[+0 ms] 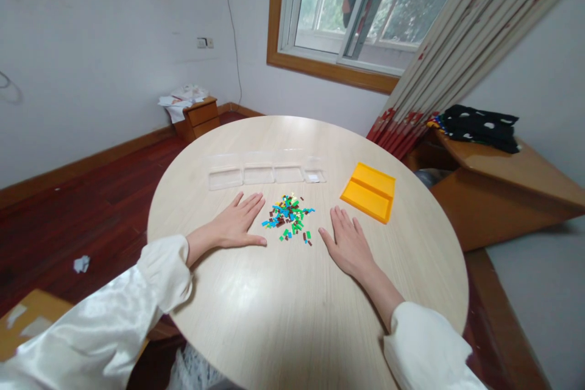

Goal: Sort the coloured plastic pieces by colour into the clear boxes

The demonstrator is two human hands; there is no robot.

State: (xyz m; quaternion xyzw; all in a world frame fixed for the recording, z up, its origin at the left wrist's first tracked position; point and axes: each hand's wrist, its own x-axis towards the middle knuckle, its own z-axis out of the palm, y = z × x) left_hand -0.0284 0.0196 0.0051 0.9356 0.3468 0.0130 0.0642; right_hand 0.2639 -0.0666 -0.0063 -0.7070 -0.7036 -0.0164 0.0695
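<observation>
Seen from above, a person sits at a round, pale wooden table [283, 317], both arms in white satin sleeves. The left hand [237, 225] lies flat, palm down, fingers stretched out and close together, holding nothing. The right hand [348, 244] lies the same way, flat and empty. Between the two hands, just beyond the fingertips, sits a small heap of tiny building bricks [289, 218] in blue, green, brown and white; neither hand touches it. Farther back stands a row of four clear plastic trays [265, 170], side by side. To the right of the heap rests an orange tray [369, 191], set at an angle.
</observation>
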